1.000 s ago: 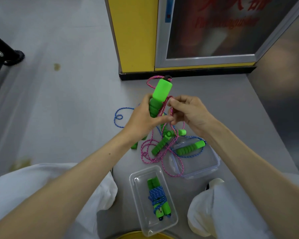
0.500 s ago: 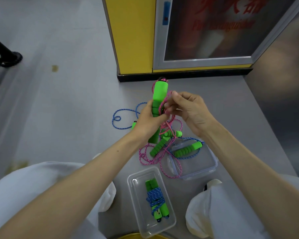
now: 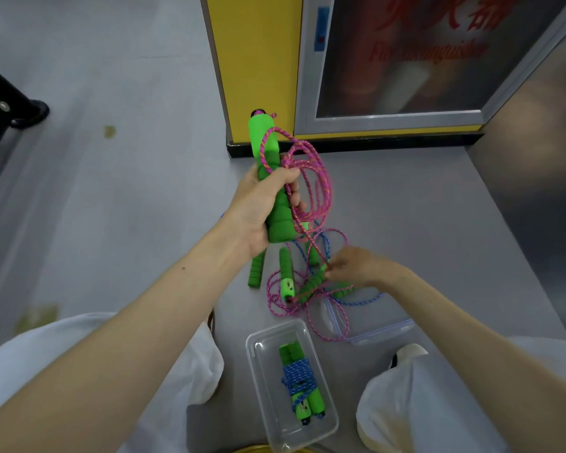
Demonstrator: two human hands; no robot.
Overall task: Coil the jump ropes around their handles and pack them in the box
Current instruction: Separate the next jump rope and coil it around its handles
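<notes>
Nearest, a clear plastic box (image 3: pixel 258 371) on the grey floor (image 3: pixel 111 207) holds a blue jump rope (image 3: pixel 299 379) already coiled round its green handles. Just beyond it to the right, the right hand (image 3: pixel 356 266) is down at the floor, fingertips pinching the pink rope (image 3: pixel 321 178) among loose green handles (image 3: pixel 286 273) and blue cord (image 3: pixel 360 302), beside a second clear container (image 3: pixel 376 325). Farther and higher, the left hand (image 3: pixel 262 207) is wrapped round a green foam handle (image 3: pixel 263 138) held upright, pink loops hanging at its right, before a yellow cabinet (image 3: pixel 255 60).
</notes>
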